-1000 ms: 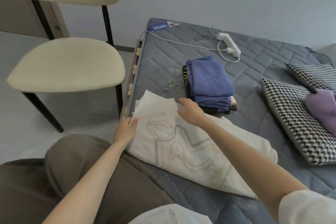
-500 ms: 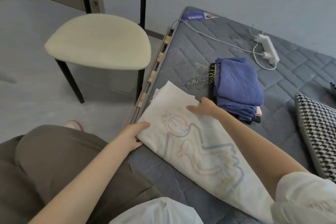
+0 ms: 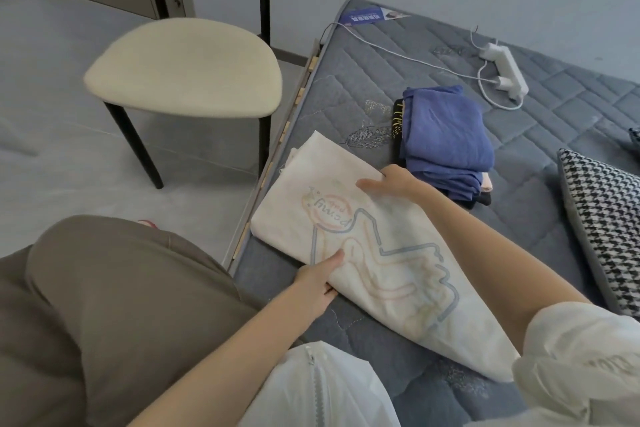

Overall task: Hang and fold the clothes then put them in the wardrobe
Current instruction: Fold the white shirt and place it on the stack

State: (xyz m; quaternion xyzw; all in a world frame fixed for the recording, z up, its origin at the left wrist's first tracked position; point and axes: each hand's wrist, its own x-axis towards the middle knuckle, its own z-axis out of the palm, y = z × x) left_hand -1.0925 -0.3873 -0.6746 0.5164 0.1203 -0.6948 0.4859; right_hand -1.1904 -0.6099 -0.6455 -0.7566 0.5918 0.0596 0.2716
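Observation:
A white printed garment [image 3: 374, 253] lies folded lengthwise near the left edge of the grey quilted mattress [image 3: 540, 156]. My left hand [image 3: 320, 279] grips its near edge, thumb on top and fingers tucked under the cloth. My right hand [image 3: 388, 180] rests flat on the garment's far edge, fingers together, pressing it down. Just beyond the right hand stands a stack of folded clothes [image 3: 446, 139], blue on top with darker items below.
A cream chair [image 3: 187, 69] with black legs stands on the floor left of the mattress. A white power strip [image 3: 507, 71] with its cable lies at the far side. A houndstooth cushion [image 3: 602, 225] is at the right. My knee [image 3: 104, 288] is at the lower left.
My left hand slid down the garment's near edge toward me and took hold of it. My right hand stays on the far edge. The camera view swung left.

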